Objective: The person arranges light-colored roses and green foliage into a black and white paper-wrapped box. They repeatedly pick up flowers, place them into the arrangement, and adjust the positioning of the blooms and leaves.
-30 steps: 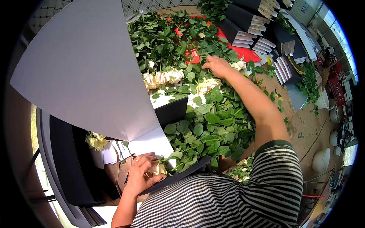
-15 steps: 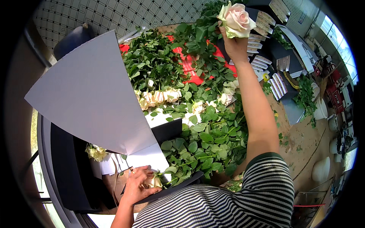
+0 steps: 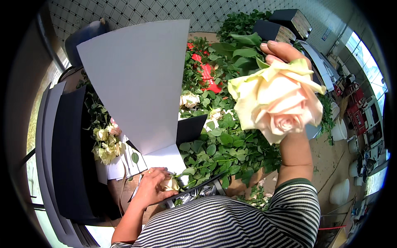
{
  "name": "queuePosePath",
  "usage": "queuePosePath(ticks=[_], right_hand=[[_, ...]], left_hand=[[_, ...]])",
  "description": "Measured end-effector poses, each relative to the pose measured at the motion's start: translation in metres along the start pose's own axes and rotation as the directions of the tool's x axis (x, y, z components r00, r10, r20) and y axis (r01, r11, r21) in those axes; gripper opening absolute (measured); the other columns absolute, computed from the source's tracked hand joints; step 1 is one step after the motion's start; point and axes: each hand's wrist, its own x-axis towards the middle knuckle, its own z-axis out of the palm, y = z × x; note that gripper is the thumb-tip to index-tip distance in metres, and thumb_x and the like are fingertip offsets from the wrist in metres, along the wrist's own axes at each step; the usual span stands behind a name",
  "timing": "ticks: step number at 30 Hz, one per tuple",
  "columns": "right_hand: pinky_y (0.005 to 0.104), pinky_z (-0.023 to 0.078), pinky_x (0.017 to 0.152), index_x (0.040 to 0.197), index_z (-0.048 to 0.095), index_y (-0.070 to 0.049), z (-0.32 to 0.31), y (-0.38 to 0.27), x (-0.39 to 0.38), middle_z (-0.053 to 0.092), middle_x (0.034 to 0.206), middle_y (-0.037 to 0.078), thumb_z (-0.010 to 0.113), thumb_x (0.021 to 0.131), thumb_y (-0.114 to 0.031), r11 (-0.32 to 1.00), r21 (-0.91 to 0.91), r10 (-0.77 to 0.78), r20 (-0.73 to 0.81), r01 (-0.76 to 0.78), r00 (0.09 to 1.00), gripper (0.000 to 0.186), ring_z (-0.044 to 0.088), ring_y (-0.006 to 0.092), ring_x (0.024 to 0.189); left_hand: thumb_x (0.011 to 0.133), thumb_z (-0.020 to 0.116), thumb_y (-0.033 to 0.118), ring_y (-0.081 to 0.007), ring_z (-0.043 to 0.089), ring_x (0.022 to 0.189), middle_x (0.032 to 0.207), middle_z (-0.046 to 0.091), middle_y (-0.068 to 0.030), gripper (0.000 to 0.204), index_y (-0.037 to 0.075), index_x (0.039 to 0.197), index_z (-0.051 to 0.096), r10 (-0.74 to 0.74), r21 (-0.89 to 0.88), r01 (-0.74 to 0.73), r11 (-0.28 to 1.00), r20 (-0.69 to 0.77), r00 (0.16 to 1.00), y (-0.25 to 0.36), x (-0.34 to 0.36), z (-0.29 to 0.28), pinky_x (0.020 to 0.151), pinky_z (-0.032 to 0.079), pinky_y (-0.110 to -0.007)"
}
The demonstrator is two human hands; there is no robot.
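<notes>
Large and close, a pale pink rose (image 3: 275,101) with cream-green outer petals faces me at the right. Behind the bloom, the fingers of my right hand (image 3: 289,51) are closed round its stem, which the petals and leaves mostly hide. Low in front of me, my left hand (image 3: 149,187) curls round a cream rose (image 3: 169,183), thumb on the near side. That bloom lies by the lower edge of a white base sheet (image 3: 166,160), its leafy stem running right. A tall pale grey board (image 3: 138,78) stands up from the sheet.
Leafy rose stems (image 3: 225,144) cover the table's middle, beside a small black panel (image 3: 191,129). More cream roses (image 3: 106,144) lie left of the board. Black sheets (image 3: 70,153) stand at the left; black boxes (image 3: 289,22) sit far right. White buckets (image 3: 340,191) stand at the right.
My right hand has brought the pink rose down and much closer to me. My left hand stays on the cream rose. The view has shifted, and the grey board appears farther right.
</notes>
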Motion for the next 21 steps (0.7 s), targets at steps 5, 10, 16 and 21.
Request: queuePosePath(ticks=[5, 10, 16, 21], right_hand=[[0.0337, 0.045, 0.065, 0.091, 0.066, -0.002, 0.021, -0.066, -0.012, 0.063, 0.079, 0.008, 0.073, 0.075, -0.008, 0.873, -0.275, -0.112, 0.691, 0.403, 0.714, 0.018, 0.058, 0.0219, 0.071], [0.0402, 0.047, 0.061, 0.09, 0.058, -0.003, 0.094, -0.011, -0.113, 0.055, 0.08, 0.011, 0.066, 0.078, -0.006, 0.987, -0.058, 0.025, 0.976, 0.151, 0.215, 0.015, 0.056, 0.0323, 0.069], [0.0427, 0.05, 0.066, 0.096, 0.058, -0.004, 0.12, 0.018, -0.205, 0.059, 0.081, 0.012, 0.064, 0.085, -0.016, 0.985, -0.135, 0.164, 0.93, -0.109, 0.329, 0.016, 0.06, 0.0342, 0.074], [0.0412, 0.048, 0.065, 0.096, 0.058, -0.003, 0.118, 0.021, -0.222, 0.059, 0.083, 0.014, 0.061, 0.085, -0.007, 0.941, -0.089, 0.195, 0.93, -0.325, 0.311, 0.012, 0.059, 0.0357, 0.075]], left_hand=[[0.064, 0.084, 0.022, -0.0328, 0.054, 0.102, 0.105, 0.062, -0.0108, 0.045, 0.003, 0.098, 0.063, -0.018, -0.067, 0.017, 0.998, -0.022, 1.0, 0.008, -0.004, -0.011, 0.088, 0.045, -0.041], [0.065, 0.084, 0.027, -0.0292, 0.052, 0.098, 0.104, 0.058, -0.007, 0.048, 0.007, 0.106, 0.066, -0.06, -0.097, 0.053, 0.994, -0.065, 0.996, -0.007, -0.021, 0.001, 0.087, 0.044, -0.04], [0.064, 0.085, 0.028, -0.026, 0.05, 0.09, 0.097, 0.055, -0.0037, 0.05, 0.011, 0.108, 0.07, -0.133, -0.2, 0.107, 0.974, -0.119, 0.984, -0.01, -0.027, 0.008, 0.083, 0.044, -0.037], [0.066, 0.085, 0.025, -0.0205, 0.054, 0.076, 0.08, 0.057, -0.0022, 0.051, 0.014, 0.113, 0.071, -0.219, -0.247, 0.196, 0.949, -0.071, 0.973, -0.012, -0.034, 0.011, 0.07, 0.043, -0.033]])
